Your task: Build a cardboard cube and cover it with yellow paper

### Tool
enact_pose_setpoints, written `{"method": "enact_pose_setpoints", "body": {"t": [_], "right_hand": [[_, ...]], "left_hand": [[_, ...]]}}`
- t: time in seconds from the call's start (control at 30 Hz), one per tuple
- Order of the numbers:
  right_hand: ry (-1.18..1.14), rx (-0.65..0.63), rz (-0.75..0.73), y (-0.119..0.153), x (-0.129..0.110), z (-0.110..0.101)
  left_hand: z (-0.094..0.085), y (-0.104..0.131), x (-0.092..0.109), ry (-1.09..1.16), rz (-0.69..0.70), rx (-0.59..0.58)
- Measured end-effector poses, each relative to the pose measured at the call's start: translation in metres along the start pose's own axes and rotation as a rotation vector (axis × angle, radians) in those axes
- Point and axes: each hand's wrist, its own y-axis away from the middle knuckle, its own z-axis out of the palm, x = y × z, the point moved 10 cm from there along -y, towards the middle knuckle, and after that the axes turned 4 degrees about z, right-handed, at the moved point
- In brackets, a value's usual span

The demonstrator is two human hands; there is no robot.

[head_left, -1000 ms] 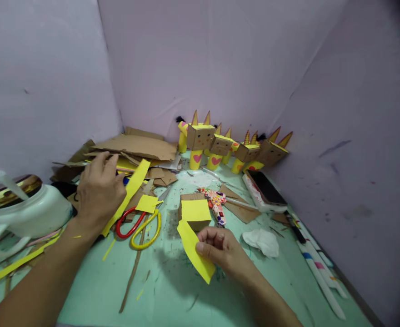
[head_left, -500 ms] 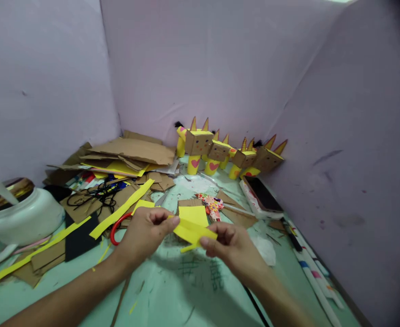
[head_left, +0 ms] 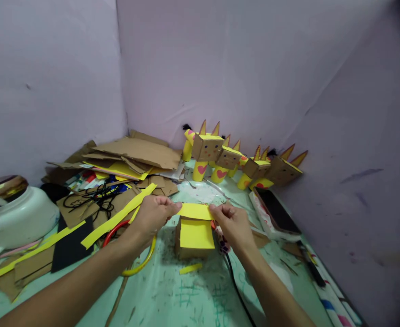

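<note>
Between my two hands a short yellow paper strip (head_left: 196,211) is stretched out level. My left hand (head_left: 156,213) pinches its left end, and my right hand (head_left: 232,222) pinches the right end. Just below and in front of the strip sits a small cardboard box (head_left: 195,252) with a yellow paper piece (head_left: 197,235) on its top. A small yellow paper scrap (head_left: 191,268) lies on the table before the box. Beside my right hand is a glue gun (head_left: 222,240) in patterned wrapping, partly hidden, its black cord running toward me. Scissors (head_left: 113,231) with red and yellow handles lie under my left forearm.
Cardboard animal figures (head_left: 208,147) with yellow horns stand along the back wall. A pile of cardboard (head_left: 138,150), black string (head_left: 101,200) and yellow strips (head_left: 121,215) fills the left, beside a white pot (head_left: 19,222). A phone (head_left: 277,211) and rolled tubes (head_left: 334,299) lie at right.
The yellow strip has been lifted back and straightened level above the box's far edge. A small yellow scrap now lies on the table in front. The view has shifted slightly.
</note>
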Motion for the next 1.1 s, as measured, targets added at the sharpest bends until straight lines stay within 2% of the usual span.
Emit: {"method": "enact_pose_setpoints", "body": {"t": [0.1, 0.27, 0.63, 1.1], "right_hand": [[0.061, 0.031, -0.026, 0.0, 0.002, -0.003], [0.118, 0.002, -0.076, -0.001, 0.006, 0.002], [0.1, -0.045, -0.014, -0.005, 0.021, 0.011], [0.128, 0.006, -0.008, -0.006, 0.022, 0.009]], "left_hand": [[-0.001, 0.0, -0.007, 0.002, -0.018, 0.016], [0.0, 0.001, -0.015, 0.009, -0.051, 0.004], [-0.006, -0.002, -0.021, -0.016, -0.072, 0.032], [-0.007, -0.003, -0.03, -0.074, -0.053, 0.041]]}}
